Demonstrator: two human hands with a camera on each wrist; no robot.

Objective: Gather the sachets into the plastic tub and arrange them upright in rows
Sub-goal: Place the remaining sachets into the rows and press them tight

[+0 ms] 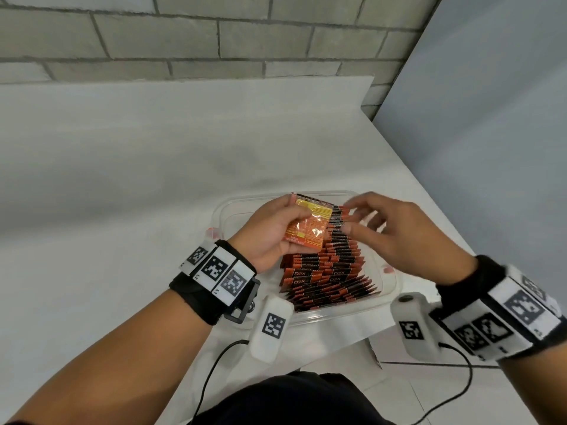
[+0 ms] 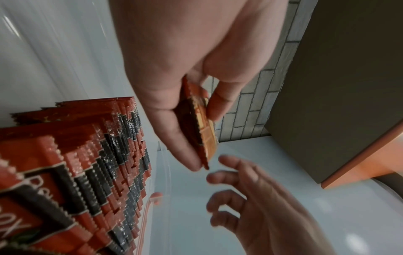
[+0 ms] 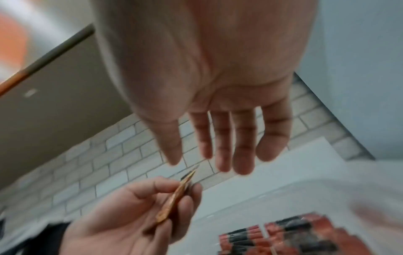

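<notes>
The left hand [image 1: 270,231] pinches a few sachets [image 1: 310,225], perhaps three, above the tub [image 1: 306,314]; the right hand [image 1: 395,234], fingers spread and holding nothing, reaches to take one.

Orange-black sachets [image 1: 325,268] upright in clear tub [image 1: 337,312]

Both bare forearms reach forward, wrists wrapped in black bands.

Left hand [image 1: 270,234] raised, palm turned inward, thumb on near face and fingers [image 2: 174,138] behind flat orange foil sachet [image 1: 310,228], pinching it upright.

Right hand [image 1: 395,228] just beside it, palm down, holding nothing. Fingers [image 3: 242,143] extended and slightly spread, relaxed, tips pointing toward left hand; thumb stretched out beneath. Blurred in wrist views. Fingertips near sachet's edge; contact cannot be told.
</notes>
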